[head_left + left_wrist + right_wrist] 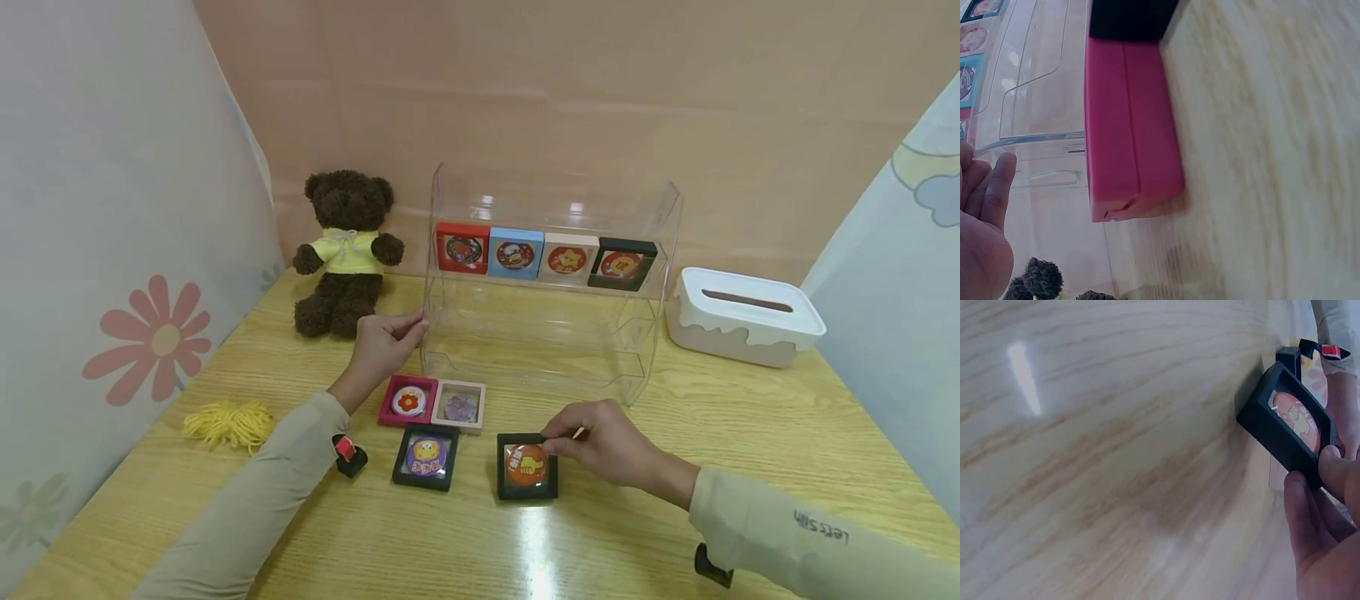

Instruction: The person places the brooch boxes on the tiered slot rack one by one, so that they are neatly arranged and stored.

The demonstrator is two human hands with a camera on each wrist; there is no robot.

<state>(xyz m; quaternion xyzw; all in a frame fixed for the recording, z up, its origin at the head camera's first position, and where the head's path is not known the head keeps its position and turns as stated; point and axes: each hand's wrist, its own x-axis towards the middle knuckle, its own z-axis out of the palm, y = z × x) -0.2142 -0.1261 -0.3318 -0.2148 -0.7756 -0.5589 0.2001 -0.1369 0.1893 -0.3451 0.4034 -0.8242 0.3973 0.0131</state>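
My right hand (611, 442) pinches the upper right corner of a black display frame (527, 492) with an orange thumbs-up badge inside. In the right wrist view the frame (1285, 425) is tilted, gripped between thumb and fingers at one corner. My left hand (384, 350) holds the left side edge of a clear acrylic display rack (525, 321) between thumb and fingers. Between the hands lie a magenta frame (386, 412) with a flower badge, a cream frame (480, 408) with a purplish piece, and a black frame (423, 482) with a purple badge.
Red, blue, cream and black frames (517, 254) stand in a row on the rack's upper tier. A brown teddy bear (345, 250) sits left of the rack, a white tissue box (742, 321) right of it. Yellow yarn (231, 425) lies at the table's left.
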